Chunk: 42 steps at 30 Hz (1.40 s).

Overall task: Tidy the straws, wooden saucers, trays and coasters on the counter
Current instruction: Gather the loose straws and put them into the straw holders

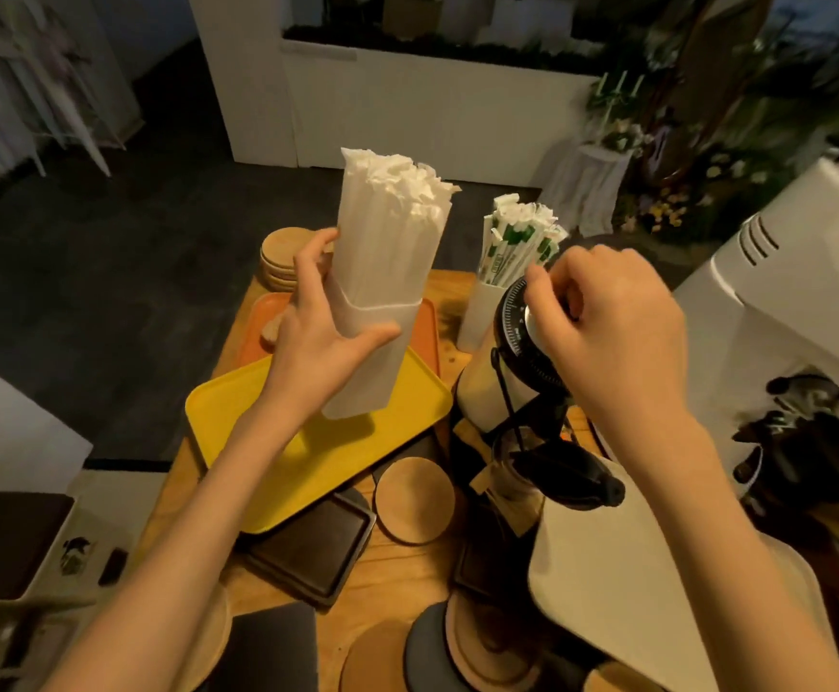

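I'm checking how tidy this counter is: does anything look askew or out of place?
Yes. The yellow tray lies crooked, overlapping the orange tray and a dark square tray. A round wooden coaster sits loose beside them. The left hand holds the straw holder tilted over the yellow tray.

We see two bare arms, one on each side. They are long and slim, and bare all the way from wrist to elbow. Each one ends in a bare grip: the left grip (pixel 317 337) and the right grip (pixel 622 332).
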Available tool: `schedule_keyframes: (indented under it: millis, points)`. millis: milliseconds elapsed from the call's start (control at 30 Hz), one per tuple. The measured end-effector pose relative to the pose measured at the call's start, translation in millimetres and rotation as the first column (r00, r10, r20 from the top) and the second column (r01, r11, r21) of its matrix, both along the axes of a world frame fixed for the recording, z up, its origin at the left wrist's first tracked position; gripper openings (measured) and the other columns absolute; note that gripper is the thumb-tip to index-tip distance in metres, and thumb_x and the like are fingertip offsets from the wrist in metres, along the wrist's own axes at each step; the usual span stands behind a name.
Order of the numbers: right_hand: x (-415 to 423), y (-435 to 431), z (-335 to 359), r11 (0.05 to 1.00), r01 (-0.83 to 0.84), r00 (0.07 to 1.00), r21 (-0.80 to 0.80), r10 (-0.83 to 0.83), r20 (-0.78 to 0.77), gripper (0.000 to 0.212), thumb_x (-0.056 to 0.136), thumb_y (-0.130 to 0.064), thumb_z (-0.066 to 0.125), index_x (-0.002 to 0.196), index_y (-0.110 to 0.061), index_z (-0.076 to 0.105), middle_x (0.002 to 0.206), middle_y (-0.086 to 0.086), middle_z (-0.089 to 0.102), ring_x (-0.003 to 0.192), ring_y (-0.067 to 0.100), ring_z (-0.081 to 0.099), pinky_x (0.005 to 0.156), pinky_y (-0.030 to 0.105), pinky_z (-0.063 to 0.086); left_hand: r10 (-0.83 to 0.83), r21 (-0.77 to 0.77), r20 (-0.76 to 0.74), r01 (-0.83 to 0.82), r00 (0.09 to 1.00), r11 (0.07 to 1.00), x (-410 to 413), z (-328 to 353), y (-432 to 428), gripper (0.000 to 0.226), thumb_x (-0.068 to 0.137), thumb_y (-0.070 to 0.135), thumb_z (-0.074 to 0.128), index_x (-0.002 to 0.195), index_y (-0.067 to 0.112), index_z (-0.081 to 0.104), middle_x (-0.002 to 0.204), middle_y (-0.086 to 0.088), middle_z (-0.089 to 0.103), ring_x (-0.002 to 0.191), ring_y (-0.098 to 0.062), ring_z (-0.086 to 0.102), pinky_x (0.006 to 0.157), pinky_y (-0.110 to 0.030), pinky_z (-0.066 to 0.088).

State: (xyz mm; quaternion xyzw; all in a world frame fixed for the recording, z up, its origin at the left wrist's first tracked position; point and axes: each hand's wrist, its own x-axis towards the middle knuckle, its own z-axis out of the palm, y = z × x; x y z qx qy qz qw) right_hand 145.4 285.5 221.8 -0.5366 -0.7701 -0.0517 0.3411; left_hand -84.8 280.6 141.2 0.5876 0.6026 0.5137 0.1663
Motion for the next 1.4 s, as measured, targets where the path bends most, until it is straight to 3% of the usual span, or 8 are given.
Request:
schedule_keyframes:
  millis: [67,167,300,500,633,867,1067,1400]
  points:
    - [1,3,-4,1.0,-0.002,1.0,0.012,0.001,0.012,0.034,0.1,-0.033,0.052,0.072,-0.013,0.053,0.07,-0.003,0.046,0.073,0.016,0.043,0.056,0.032,0.03,0.029,-0.026,0.006,-0.029,1.0,0.999,5,-3,25,0.106,0.071,0.039,0.082,0.149,0.032,0.011,0.136,0.021,0.035,0.116,0.011,0.043,0.091,-0.013,0.042]
    - [3,10,-5,1.0,-0.004,0.999,0.003,0.004,-0.045,0.034,0.098,-0.034,0.055,0.068,-0.019,0.051,0.065,-0.009,0.043,0.068,0.013,0.042,0.051,0.03,0.028,0.089,-0.069,-0.009,-0.089,0.996,0.994,11,-5,72,0.111,0.071,0.043,0.08,0.154,0.022,0.009,0.15,0.001,0.036,0.13,-0.011,0.039,0.101,-0.032,0.037]
    - [1,11,-3,1.0,-0.013,0.997,0.003,0.014,-0.071,0.033,0.095,-0.035,0.057,0.065,-0.022,0.05,0.063,-0.009,0.045,0.065,0.012,0.044,0.046,0.029,0.031,0.119,-0.07,0.013,-0.118,0.993,0.991,22,-11,124,0.11,0.07,0.036,0.083,0.153,0.019,0.013,0.143,-0.002,0.038,0.122,-0.006,0.036,0.098,-0.03,0.035]
    - [2,12,-8,0.999,-0.024,0.995,0.034,0.027,-0.098,0.033,0.092,-0.035,0.058,0.063,-0.021,0.051,0.062,-0.01,0.043,0.063,0.01,0.04,0.048,0.027,0.031,0.185,-0.123,0.107,-0.172,0.977,0.977,33,-26,187,0.101,0.07,0.029,0.083,0.148,0.017,0.02,0.144,-0.005,0.036,0.129,-0.02,0.041,0.1,-0.041,0.042]
    - [2,15,-14,0.997,-0.026,0.992,0.079,0.036,-0.124,0.035,0.092,-0.031,0.06,0.061,-0.02,0.048,0.062,-0.009,0.038,0.063,0.009,0.033,0.054,0.022,0.023,0.201,-0.114,0.147,-0.185,0.968,0.976,45,-34,220,0.101,0.07,0.03,0.082,0.148,0.018,0.018,0.145,-0.006,0.035,0.129,-0.021,0.042,0.096,-0.036,0.041]
    - [4,17,-18,0.995,-0.055,0.984,0.083,0.068,-0.165,0.036,0.092,-0.032,0.061,0.06,-0.021,0.046,0.063,-0.011,0.032,0.063,0.007,0.031,0.055,0.02,0.023,0.223,-0.169,0.191,-0.192,0.956,0.967,73,-53,249,0.097,0.073,0.025,0.081,0.147,0.012,0.021,0.146,-0.011,0.035,0.132,-0.028,0.041,0.105,-0.045,0.041]
    - [4,19,-20,0.992,-0.083,0.978,0.097,0.1,-0.181,0.035,0.093,-0.031,0.061,0.063,-0.023,0.045,0.068,-0.013,0.028,0.065,0.008,0.028,0.06,0.019,0.022,0.184,-0.128,0.189,-0.162,0.965,0.978,93,-67,248,0.089,0.074,0.011,0.078,0.146,0.009,0.025,0.146,-0.014,0.034,0.134,-0.028,0.039,0.107,-0.039,0.038]
    - [3,19,-21,0.992,-0.081,0.977,0.098,0.098,-0.19,0.036,0.092,-0.03,0.063,0.066,-0.025,0.039,0.068,-0.013,0.028,0.065,0.008,0.027,0.062,0.018,0.02,0.142,-0.166,0.162,-0.115,0.977,0.979,104,-85,246,0.091,0.071,0.02,0.083,0.143,0.006,0.028,0.143,-0.015,0.036,0.131,-0.029,0.04,0.099,-0.028,0.036]
